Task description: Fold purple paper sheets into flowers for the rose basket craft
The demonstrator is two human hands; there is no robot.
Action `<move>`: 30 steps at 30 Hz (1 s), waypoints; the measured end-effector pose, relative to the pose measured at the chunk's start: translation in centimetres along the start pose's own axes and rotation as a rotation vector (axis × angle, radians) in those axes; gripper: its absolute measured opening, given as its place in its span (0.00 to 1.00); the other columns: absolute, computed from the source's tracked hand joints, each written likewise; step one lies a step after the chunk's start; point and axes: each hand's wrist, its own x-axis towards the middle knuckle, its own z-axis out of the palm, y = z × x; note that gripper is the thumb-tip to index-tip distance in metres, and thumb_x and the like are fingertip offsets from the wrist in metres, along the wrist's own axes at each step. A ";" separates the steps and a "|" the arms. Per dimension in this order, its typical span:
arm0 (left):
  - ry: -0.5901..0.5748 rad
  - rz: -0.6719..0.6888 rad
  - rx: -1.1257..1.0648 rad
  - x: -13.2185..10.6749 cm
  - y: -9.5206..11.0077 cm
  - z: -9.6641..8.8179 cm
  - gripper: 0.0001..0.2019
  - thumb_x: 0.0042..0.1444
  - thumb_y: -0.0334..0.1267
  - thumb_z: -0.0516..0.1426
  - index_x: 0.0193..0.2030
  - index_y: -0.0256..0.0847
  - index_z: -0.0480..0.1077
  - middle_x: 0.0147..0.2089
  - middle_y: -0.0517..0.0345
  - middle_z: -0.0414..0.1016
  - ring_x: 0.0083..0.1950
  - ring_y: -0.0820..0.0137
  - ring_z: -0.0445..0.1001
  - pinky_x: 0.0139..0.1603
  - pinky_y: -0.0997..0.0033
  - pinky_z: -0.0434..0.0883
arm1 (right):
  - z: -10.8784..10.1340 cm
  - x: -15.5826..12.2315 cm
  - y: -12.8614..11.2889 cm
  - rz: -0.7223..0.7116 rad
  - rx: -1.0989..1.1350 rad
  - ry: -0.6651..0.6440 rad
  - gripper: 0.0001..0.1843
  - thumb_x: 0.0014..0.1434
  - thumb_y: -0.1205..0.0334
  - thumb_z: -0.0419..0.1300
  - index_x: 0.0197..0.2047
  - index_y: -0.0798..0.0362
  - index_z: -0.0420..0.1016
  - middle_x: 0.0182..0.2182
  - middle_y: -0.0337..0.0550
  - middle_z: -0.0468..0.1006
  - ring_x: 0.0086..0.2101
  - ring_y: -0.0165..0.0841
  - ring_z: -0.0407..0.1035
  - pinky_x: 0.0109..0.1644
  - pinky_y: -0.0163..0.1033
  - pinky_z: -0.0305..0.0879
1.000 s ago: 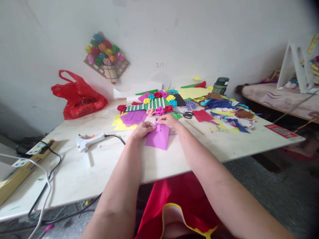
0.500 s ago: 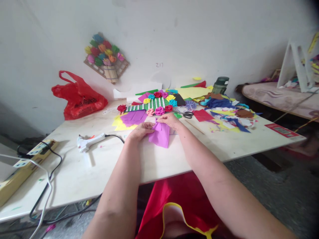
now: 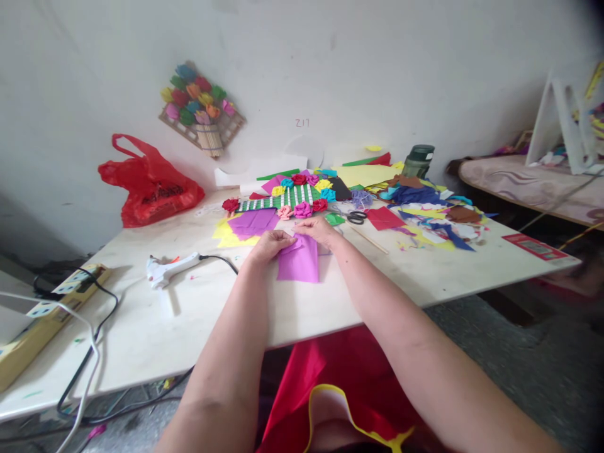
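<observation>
A sheet of purple crepe paper (image 3: 300, 263) hangs between my two hands over the near part of the table. My left hand (image 3: 272, 244) pinches its upper left edge, where a bit looks folded over. At the top edge my right hand (image 3: 317, 230) grips it with fingers closed; the fingertips of both hands nearly meet. Just beyond lies a green panel (image 3: 268, 202) with white strips, ringed by colourful paper flowers (image 3: 303, 209). Purple sheets (image 3: 253, 223) rest on yellow paper left of it.
A white glue gun (image 3: 172, 269) lies to the left, its cord running under my left arm. Black-handled scissors (image 3: 356, 217), a thin stick (image 3: 368, 239) and a heap of paper scraps (image 3: 425, 201) are on the right. A red plastic bag (image 3: 151, 182) stands at the back left.
The purple paper has spread flatter and its lower edge has shifted slightly left. My fingers have moved a little along its top edge, my right hand now slightly lower.
</observation>
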 end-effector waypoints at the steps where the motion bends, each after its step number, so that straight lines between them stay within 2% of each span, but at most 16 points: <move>1: 0.026 0.021 -0.002 0.1 -0.1 0.0 0.18 0.38 0.50 0.62 0.25 0.35 0.69 0.17 0.65 0.59 0.19 0.81 0.52 0.20 0.77 0.48 | 0.0 -0.1 -0.2 0.014 0.050 0.032 0.16 0.42 0.53 0.64 0.31 0.56 0.78 0.29 0.41 0.78 0.33 0.31 0.69 0.41 0.36 0.63; 4: 0.132 0.085 -0.036 0.5 -0.4 0.0 0.18 0.40 0.50 0.62 0.25 0.35 0.68 0.17 0.66 0.59 0.19 0.81 0.52 0.20 0.77 0.49 | -0.2 -0.1 -0.7 0.130 0.201 0.121 0.24 0.46 0.44 0.60 0.36 0.56 0.76 0.27 0.41 0.77 0.30 0.31 0.70 0.37 0.36 0.65; 8: 0.254 0.128 -0.140 0.7 -0.3 0.0 0.18 0.39 0.49 0.62 0.25 0.34 0.69 0.18 0.65 0.61 0.20 0.81 0.54 0.21 0.77 0.50 | -0.5 0.0 -0.3 0.313 0.372 0.055 0.30 0.48 0.37 0.55 0.39 0.56 0.74 0.22 0.42 0.76 0.21 0.31 0.67 0.26 0.36 0.65; 13: 0.313 0.151 -0.211 0.5 0.1 0.0 0.16 0.39 0.48 0.63 0.24 0.35 0.67 0.17 0.65 0.60 0.20 0.81 0.54 0.21 0.77 0.51 | -0.3 -0.3 -0.4 0.320 0.401 -0.042 0.20 0.45 0.49 0.63 0.36 0.56 0.75 0.24 0.43 0.78 0.25 0.34 0.71 0.31 0.39 0.68; 17: 0.308 0.171 -0.223 0.6 -0.3 -0.1 0.16 0.40 0.47 0.62 0.24 0.35 0.67 0.18 0.65 0.61 0.20 0.81 0.55 0.21 0.77 0.52 | 0.1 -0.8 -1.2 0.361 0.381 -0.087 0.18 0.43 0.56 0.66 0.35 0.58 0.75 0.23 0.43 0.77 0.24 0.34 0.71 0.32 0.40 0.69; 22: 0.299 0.164 -0.171 0.9 -0.7 -0.1 0.17 0.40 0.49 0.62 0.25 0.34 0.69 0.19 0.63 0.62 0.21 0.80 0.56 0.21 0.77 0.53 | 0.5 -0.8 -1.0 0.370 0.353 -0.047 0.16 0.39 0.60 0.68 0.33 0.57 0.74 0.22 0.42 0.77 0.22 0.32 0.69 0.31 0.39 0.69; 26: 0.289 0.156 -0.175 0.9 -0.7 -0.2 0.17 0.40 0.49 0.62 0.26 0.34 0.69 0.20 0.63 0.62 0.21 0.80 0.56 0.22 0.77 0.54 | 0.7 -0.5 -0.4 0.321 0.287 0.008 0.15 0.35 0.63 0.69 0.30 0.56 0.73 0.22 0.40 0.76 0.23 0.32 0.69 0.31 0.39 0.69; 30: 0.259 0.139 -0.165 0.7 -0.5 -0.2 0.18 0.41 0.50 0.61 0.24 0.36 0.66 0.18 0.65 0.59 0.19 0.80 0.54 0.20 0.77 0.51 | 0.8 -0.4 -0.2 0.289 0.251 0.037 0.12 0.34 0.66 0.68 0.26 0.55 0.73 0.22 0.39 0.75 0.23 0.31 0.68 0.32 0.38 0.68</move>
